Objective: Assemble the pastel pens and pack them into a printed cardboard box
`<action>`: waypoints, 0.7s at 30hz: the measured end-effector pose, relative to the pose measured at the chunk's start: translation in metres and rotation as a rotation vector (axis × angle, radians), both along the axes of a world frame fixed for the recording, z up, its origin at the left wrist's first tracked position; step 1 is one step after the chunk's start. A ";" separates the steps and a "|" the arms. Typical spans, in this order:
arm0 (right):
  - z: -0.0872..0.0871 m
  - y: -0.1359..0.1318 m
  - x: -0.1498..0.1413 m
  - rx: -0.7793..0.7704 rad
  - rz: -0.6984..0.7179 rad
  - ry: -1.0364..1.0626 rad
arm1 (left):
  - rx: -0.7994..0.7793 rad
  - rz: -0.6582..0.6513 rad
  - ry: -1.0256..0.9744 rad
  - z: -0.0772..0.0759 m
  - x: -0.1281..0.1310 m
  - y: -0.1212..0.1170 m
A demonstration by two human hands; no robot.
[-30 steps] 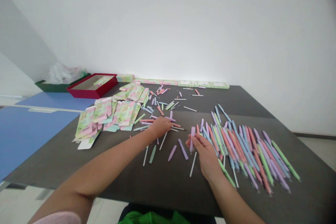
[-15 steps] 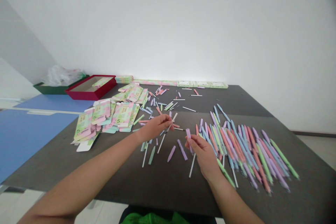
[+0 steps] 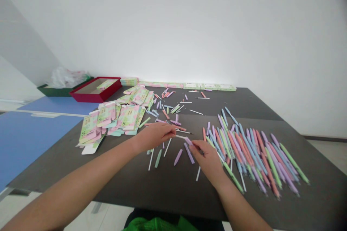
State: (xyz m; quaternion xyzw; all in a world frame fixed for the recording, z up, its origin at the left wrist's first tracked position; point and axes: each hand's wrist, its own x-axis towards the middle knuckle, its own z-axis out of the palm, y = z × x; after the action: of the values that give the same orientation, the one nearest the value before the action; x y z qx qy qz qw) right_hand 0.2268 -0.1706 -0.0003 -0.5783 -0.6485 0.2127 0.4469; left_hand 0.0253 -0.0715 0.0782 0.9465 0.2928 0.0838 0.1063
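The left hand (image 3: 168, 132) is narrow, its thumb and fingers pinched on a thin white plastic refill (image 3: 180, 136). The right hand (image 3: 204, 149) is also narrow and holds a short light purple plastic barrel (image 3: 188, 141), tilted toward the left hand. The refill and the barrel meet at their ends, above the counter (image 3: 162, 191), which is dark grey; I cannot tell if the refill is inside.

The landmark is the wide pile of pens (image 3: 249, 151), in pastel purple, blue, green and coral. The right hand is just beside the left edge of this pile, and the barrel is to the left of it. More to the left of the pile, two loose purple parts (image 3: 178, 157) and one grey-green tapered part (image 3: 158, 158) lie on the counter, near the hands. Farther than the pile and to its left, there is a scatter of small coloured plastic pieces (image 3: 166, 95) and white sticks.

Well apart from the pile, on its far left, lie flat printed cartons (image 3: 128, 117) in pink and green, overlapping. Behind these cartons stand an open red box (image 3: 94, 97), with a printed packet (image 3: 106, 84) inside, and a green tray (image 3: 55, 92) bearing a clear plastic bag (image 3: 66, 77). Beyond the pile, a row of small printed boxes (image 3: 208, 86) lies along the white wall (image 3: 189, 25).
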 end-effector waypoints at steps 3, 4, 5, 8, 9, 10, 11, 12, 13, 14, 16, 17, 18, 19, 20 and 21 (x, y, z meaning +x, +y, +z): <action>-0.003 0.003 0.000 0.050 0.034 -0.125 | 0.107 -0.096 0.061 0.005 0.003 -0.001; -0.004 0.004 -0.001 0.065 0.055 -0.145 | 0.134 -0.136 0.088 0.006 0.006 -0.003; -0.005 0.004 -0.002 0.074 0.073 -0.149 | 0.159 -0.172 0.120 0.006 0.009 -0.004; -0.006 0.003 -0.005 0.036 0.088 -0.065 | 0.210 -0.233 0.195 0.009 0.017 -0.009; -0.006 0.003 -0.005 0.000 0.084 -0.009 | 0.212 -0.238 0.187 0.012 0.019 -0.011; -0.006 0.002 -0.005 -0.046 0.077 0.056 | 0.208 -0.234 0.157 0.016 0.019 -0.013; -0.006 0.001 -0.005 -0.095 0.069 0.127 | 0.204 -0.218 0.102 0.020 0.018 -0.014; -0.005 0.000 -0.005 -0.140 0.056 0.196 | 0.203 -0.191 0.027 0.026 0.017 -0.015; -0.004 0.000 -0.004 -0.174 0.040 0.256 | 0.211 -0.154 -0.063 0.032 0.014 -0.016; -0.003 -0.001 -0.004 -0.195 0.022 0.305 | 0.227 -0.106 -0.157 0.038 0.012 -0.016; -0.001 -0.001 -0.003 -0.201 -0.010 0.382 | 0.272 0.015 -0.327 0.048 0.007 -0.013; 0.000 -0.001 -0.003 -0.193 -0.021 0.419 | 0.287 0.078 -0.387 0.050 0.005 -0.010; 0.000 -0.001 -0.003 -0.185 -0.030 0.459 | 0.292 0.137 -0.423 0.050 0.003 -0.005; -0.001 -0.001 -0.003 -0.177 -0.038 0.506 | 0.284 0.191 -0.437 0.047 0.002 0.002; -0.001 -0.001 -0.003 -0.171 -0.048 0.553 | 0.264 0.237 -0.431 0.043 0.001 0.010; -0.003 -0.001 -0.003 -0.164 -0.055 0.597 | 0.233 0.272 -0.412 0.036 -0.001 0.020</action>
State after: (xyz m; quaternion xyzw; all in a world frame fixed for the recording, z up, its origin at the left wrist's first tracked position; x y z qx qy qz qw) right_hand 0.2239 -0.1717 -0.0028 -0.5415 -0.4533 0.4127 0.5753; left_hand 0.0246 -0.0519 0.1145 0.8674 0.3778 0.3211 0.0417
